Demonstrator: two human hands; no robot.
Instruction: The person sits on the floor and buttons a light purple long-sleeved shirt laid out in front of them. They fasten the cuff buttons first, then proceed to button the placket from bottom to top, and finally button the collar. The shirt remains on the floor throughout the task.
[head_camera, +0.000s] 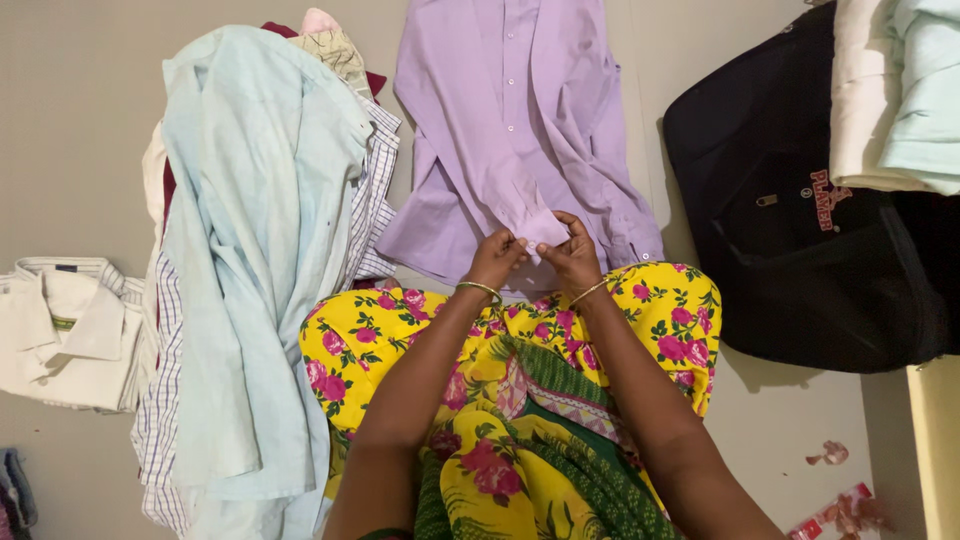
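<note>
Both the left hand (495, 258) and right hand (572, 252) pinch the lilac shirt's cuff (541, 232) between closed fingers, the lilac shirt (500, 130) spreading beyond them; a loose pinch could drop the cuff.

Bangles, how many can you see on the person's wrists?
2: one gold bangle on the left wrist, one on the right, both beside the lilac shirt cuff. More may be hidden.

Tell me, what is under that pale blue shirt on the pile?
Under the pale blue shirt lie a checked shirt, something maroon and a cream edge. The rest is covered.
</note>
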